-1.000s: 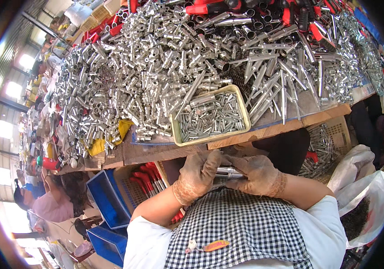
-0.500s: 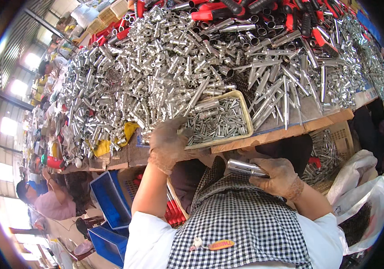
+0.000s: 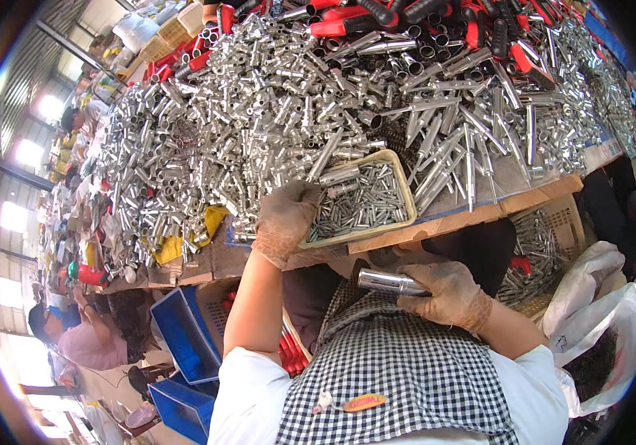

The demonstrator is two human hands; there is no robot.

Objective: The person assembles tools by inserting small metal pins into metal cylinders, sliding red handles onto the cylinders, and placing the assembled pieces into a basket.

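My right hand, in a worn, pale work glove, is closed around a shiny chrome tube. It holds the tube almost level in front of my checked apron. My left hand, gloved the same way, is at the left side of a cream plastic tray. Its fingers are curled, and whatever they grip is hidden. Many small metal pins lie in the tray, with a few thicker chrome pieces at its upper left. Beyond the hand spreads a heap of chrome fittings.
Long chrome tubes lie right of the tray. Red and black handles are piled at the far side. A wooden board edges the table. Below are blue bins and a white sack. Another person sits at left.
My left hand has shifted slightly right and away from me at the tray's edge, its fingers curling in. My right hand has carried the chrome tube a little left.
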